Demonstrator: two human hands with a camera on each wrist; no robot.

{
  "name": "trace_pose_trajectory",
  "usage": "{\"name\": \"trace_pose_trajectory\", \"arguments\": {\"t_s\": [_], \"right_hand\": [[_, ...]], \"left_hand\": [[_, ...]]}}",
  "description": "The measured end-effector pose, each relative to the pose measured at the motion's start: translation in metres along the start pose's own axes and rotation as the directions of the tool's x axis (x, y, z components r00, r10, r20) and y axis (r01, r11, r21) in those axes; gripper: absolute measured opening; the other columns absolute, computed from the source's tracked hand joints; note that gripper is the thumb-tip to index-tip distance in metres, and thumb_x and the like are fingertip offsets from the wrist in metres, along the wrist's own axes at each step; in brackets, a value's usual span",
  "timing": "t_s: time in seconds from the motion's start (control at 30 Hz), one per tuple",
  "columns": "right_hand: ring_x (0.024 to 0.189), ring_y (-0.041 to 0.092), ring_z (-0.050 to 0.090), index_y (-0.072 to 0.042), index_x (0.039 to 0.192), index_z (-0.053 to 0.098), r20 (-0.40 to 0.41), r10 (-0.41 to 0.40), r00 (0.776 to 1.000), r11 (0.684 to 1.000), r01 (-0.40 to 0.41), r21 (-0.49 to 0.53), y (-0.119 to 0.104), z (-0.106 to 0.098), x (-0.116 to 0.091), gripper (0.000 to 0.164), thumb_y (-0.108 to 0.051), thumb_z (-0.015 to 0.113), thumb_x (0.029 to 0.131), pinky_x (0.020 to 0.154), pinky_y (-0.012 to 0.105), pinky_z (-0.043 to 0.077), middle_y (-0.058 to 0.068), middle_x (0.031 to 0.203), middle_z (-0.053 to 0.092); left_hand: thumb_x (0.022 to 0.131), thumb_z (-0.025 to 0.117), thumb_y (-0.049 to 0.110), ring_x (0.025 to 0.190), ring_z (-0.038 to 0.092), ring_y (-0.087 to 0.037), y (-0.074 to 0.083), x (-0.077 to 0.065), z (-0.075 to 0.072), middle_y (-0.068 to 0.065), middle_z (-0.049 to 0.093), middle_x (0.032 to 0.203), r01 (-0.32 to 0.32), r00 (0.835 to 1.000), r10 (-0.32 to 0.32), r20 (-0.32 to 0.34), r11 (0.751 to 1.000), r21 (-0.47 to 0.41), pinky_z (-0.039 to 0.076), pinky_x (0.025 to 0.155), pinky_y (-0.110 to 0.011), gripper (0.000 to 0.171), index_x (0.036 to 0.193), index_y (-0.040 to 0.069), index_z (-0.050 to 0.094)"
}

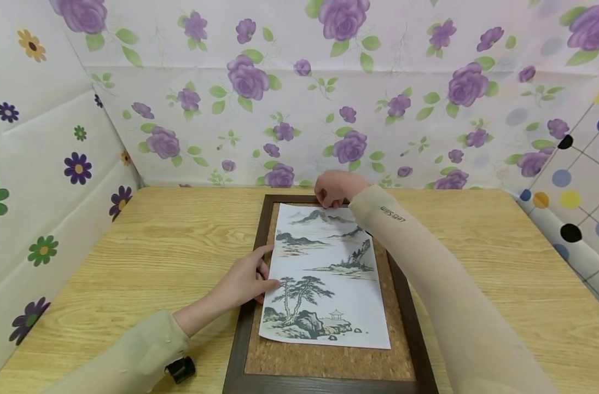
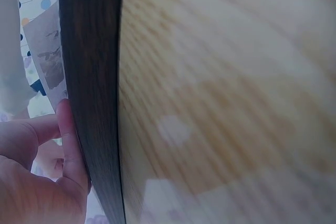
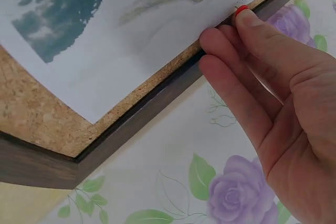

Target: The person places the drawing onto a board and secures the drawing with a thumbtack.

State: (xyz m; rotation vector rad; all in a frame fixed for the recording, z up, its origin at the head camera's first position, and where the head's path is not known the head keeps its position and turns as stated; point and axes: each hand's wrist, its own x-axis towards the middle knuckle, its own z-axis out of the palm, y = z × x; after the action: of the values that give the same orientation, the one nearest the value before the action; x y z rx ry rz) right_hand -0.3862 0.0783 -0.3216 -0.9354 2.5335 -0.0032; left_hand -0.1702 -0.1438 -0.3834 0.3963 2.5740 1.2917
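A printed landscape painting on white paper lies over a corkboard with a dark brown frame. At the paper's top edge, my right hand pinches a red pushpin between thumb and index finger; the right wrist view shows its thin metal point at the sheet. My left hand rests across the frame's left side, thumb and index finger spread and touching the paper's left edge. Its other fingers are partly hidden. The lower left paper corner curls slightly upward.
The board lies on a light wooden table. Behind it rises a cloth with purple roses. A cloth with daisies stands at the left and a dotted one at the right. A black strap piece shows under the left sleeve.
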Motion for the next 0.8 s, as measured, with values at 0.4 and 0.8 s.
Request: {"name": "trace_pose_trajectory", "arguments": {"t_s": [0.4, 0.8], "right_hand": [[0.073, 0.024, 0.068, -0.009, 0.083, 0.069, -0.062, 0.01, 0.998, 0.999, -0.007, 0.048, 0.005, 0.005, 0.0, 0.004, -0.01, 0.066, 0.086, 0.064, 0.03, 0.056, 0.009, 0.084, 0.07], [0.068, 0.014, 0.058, -0.014, 0.081, 0.067, -0.163, -0.12, 0.979, 0.992, 0.11, -0.069, 0.014, 0.017, 0.006, 0.005, -0.016, 0.069, 0.085, 0.068, 0.027, 0.049, -0.001, 0.078, 0.065]], "left_hand": [[0.083, 0.069, 0.009, 0.05, 0.06, -0.014, -0.002, 0.001, 0.0, -0.008, 0.058, 0.081, -0.002, 1.0, 0.002, -0.001, 1.0, -0.001, 0.054, 0.047, -0.026, 0.076, 0.146, 0.003, 0.027], [0.083, 0.069, 0.009, 0.05, 0.059, -0.014, -0.002, 0.001, 0.002, -0.008, 0.058, 0.08, 0.01, 1.0, -0.01, -0.009, 1.0, 0.016, 0.053, 0.047, -0.026, 0.076, 0.146, 0.005, 0.027]]}}
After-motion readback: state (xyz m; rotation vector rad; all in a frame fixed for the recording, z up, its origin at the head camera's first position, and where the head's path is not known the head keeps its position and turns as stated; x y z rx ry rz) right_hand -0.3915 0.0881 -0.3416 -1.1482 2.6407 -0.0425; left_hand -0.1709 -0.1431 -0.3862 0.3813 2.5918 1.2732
